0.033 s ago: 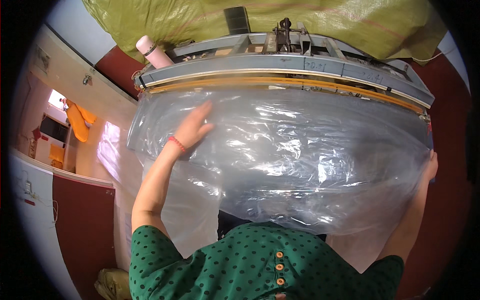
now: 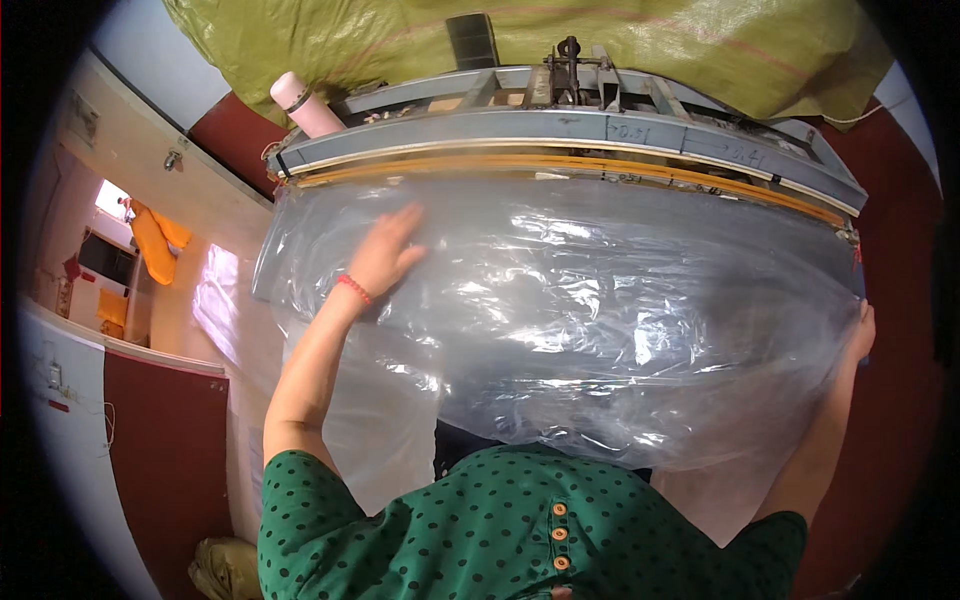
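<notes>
A wide sheet of clear plastic film [image 2: 560, 300] spreads across the work surface and hangs over its near side toward my body. My left hand [image 2: 388, 248] lies open and flat on the film's left part, fingers stretched out and a little blurred; a red beaded bracelet circles that wrist. At the film's far right edge, my right hand [image 2: 864, 332] is closed on the border, with its fingers partly hidden. Just beyond the film runs a long grey metal bar [image 2: 450, 130] with orange strips [image 2: 480, 162] along its near side.
A pink bottle [image 2: 308, 106] leans behind the bar's left end. Behind the frame hangs a large yellow-green woven sheet [image 2: 650, 40]. A metal clamp-like mechanism [image 2: 570, 75] rises from the frame's middle. On the left are an open doorway and a dark red wall panel [image 2: 165, 440]. A crumpled bag [image 2: 225, 568] sits at lower left.
</notes>
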The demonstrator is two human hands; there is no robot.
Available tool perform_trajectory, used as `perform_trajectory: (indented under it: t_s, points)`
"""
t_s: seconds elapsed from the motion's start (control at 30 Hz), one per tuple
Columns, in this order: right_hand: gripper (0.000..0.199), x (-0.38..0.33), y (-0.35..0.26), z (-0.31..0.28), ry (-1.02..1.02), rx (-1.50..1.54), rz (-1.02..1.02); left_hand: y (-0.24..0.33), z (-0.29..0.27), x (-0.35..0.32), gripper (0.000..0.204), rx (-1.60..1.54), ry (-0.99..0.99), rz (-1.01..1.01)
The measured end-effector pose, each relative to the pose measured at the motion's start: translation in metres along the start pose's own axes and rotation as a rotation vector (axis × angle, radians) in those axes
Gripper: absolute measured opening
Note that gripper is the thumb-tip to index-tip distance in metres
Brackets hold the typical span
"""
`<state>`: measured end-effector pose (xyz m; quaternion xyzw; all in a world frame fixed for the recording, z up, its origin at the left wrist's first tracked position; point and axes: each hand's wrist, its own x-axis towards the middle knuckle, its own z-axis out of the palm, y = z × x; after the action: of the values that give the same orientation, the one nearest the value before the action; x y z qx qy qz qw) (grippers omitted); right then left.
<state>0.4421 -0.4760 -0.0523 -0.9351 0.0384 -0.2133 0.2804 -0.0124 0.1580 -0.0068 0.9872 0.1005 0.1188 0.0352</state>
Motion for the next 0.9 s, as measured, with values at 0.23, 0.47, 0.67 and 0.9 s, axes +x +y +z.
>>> perform_trajectory:
  t_s: [0.23,0.47,0.67,0.9]
  points:
    - [0.038,0.038,0.073,0.009,-0.022,0.419,0.004,-0.01,0.013,0.003,0.03,0.001,0.158,-0.015]
    - [0.031,0.049,0.095,-0.064,-0.197,1.063,0.174,-0.026,0.041,0.032,0.023,-0.153,0.191,-0.259]
    - [0.028,0.041,0.104,-0.103,-0.282,1.109,0.159,-0.022,0.039,0.029,0.023,-0.133,0.319,-0.199]
    - [0.033,0.068,0.06,-0.064,-0.094,1.129,0.365,-0.032,0.028,0.053,0.017,-0.439,0.642,-0.431]
